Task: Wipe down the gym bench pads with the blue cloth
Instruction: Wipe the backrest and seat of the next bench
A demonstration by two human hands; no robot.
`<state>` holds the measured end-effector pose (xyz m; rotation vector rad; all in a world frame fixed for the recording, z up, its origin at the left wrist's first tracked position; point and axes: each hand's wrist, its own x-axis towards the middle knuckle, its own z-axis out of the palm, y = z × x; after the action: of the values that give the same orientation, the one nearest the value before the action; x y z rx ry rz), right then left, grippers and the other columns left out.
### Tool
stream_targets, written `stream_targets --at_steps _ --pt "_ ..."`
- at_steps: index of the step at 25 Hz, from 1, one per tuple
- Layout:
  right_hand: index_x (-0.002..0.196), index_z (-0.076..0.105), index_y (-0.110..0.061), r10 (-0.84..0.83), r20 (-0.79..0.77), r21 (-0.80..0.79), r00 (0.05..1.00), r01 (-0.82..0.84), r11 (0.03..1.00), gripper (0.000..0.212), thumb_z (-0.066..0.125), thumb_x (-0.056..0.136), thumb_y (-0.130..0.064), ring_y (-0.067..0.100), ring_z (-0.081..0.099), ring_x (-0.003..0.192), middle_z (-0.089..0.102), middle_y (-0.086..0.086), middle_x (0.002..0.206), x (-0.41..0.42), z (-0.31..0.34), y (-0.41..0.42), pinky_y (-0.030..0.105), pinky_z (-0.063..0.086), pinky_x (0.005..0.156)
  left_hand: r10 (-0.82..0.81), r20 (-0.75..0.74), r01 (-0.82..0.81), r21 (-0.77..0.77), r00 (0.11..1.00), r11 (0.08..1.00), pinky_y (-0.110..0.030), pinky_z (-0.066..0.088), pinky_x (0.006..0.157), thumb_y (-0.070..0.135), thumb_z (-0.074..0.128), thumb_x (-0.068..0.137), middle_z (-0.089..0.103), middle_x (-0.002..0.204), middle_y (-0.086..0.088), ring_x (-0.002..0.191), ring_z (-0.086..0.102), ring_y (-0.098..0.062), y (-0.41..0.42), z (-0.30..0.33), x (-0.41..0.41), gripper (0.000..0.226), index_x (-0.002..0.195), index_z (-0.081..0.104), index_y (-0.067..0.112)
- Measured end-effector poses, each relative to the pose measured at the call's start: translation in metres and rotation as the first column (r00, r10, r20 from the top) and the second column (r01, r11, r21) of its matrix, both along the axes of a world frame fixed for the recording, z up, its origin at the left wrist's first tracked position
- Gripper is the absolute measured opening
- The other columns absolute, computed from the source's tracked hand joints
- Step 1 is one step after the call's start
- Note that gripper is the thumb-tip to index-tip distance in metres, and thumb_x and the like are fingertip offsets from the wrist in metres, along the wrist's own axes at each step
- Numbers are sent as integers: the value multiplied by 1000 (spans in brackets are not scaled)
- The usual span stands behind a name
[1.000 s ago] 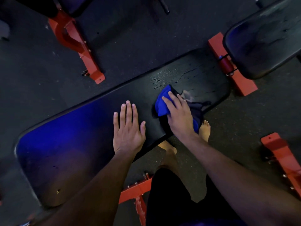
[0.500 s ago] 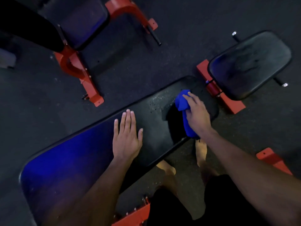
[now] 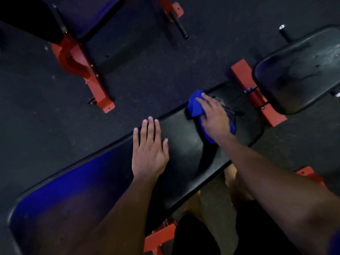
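My right hand (image 3: 215, 118) presses the blue cloth (image 3: 195, 105) flat under straight fingers, at the long pad's (image 3: 184, 144) end. The pad's length runs leftward from it, past my spread left hand (image 3: 149, 153) — likely my next stroke.

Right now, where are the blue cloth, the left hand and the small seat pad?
blue cloth (image 3: 194, 106): head view, its bunched upper-left part.
left hand (image 3: 149, 155): head view, the back of the hand.
small seat pad (image 3: 298, 74): head view, the middle of its top.

Dark speckled floor (image 3: 165, 74), red frames (image 3: 82, 70); dim light
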<state>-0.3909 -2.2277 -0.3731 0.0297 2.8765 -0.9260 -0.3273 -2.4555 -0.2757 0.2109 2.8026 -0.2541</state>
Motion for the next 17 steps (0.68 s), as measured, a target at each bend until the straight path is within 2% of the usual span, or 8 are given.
stream_targets --at_steps 3,6,8,10,13,15,17 --pt "136 55 -9 -123 74 45 990 120 992 53 55 83 -8 41 51 126 50 15 145 -27 -16 39 45 34 113 2 -4 -2 -1 1000 1000 -50 9 128 44 20 106 14 170 -13 158 11 -26 -1 1 0 67 162 17 7" --pt "135 55 -8 -207 125 30 970 205 978 53 54 83 -4 41 49 127 49 17 144 -30 -6 29 43 33 113 0 -8 0 4 1000 1000 -51 9 128 44 19 106 14 170 -14 158 10 -26 0 1 1 67 162 17 7" --pt "135 57 -7 -134 48 -31 990 136 990 56 51 79 -6 37 49 128 51 17 143 -10 14 -7 41 33 114 1 -4 -1 -3 1000 1000 -51 9 128 44 19 106 15 170 -14 158 11 -27 0 1 0 67 162 18 7" --pt "135 57 -8 17 -31 -45 999 -18 999 59 44 77 -13 34 48 128 52 13 144 23 35 -48 43 35 113 7 -4 -7 -10 1000 1000 -51 10 128 44 21 105 17 170 -14 158 13 -27 1 2 -1 68 162 20 7" --pt "139 54 -13 182 -30 -32 983 -183 983 62 41 79 -18 32 48 131 48 6 149 36 44 -60 45 35 114 9 6 -8 -17 1000 1000 -51 10 128 44 20 105 16 170 -14 158 13 -27 1 3 -1 68 161 20 7" --pt "138 57 -12 167 -48 -7 985 -168 986 62 43 77 -13 33 52 128 51 9 147 18 22 -30 40 35 114 2 8 -1 -21 1000 1000 -51 9 128 45 19 105 14 170 -13 158 11 -26 1 4 0 68 162 18 7" --pt "137 58 -10 41 -19 10 999 -41 999 59 48 78 -12 34 53 127 52 12 146 -7 -2 7 37 34 112 -3 5 3 -24 1000 1000 -51 7 128 45 17 105 13 170 -13 158 9 -26 0 2 0 68 162 16 7"
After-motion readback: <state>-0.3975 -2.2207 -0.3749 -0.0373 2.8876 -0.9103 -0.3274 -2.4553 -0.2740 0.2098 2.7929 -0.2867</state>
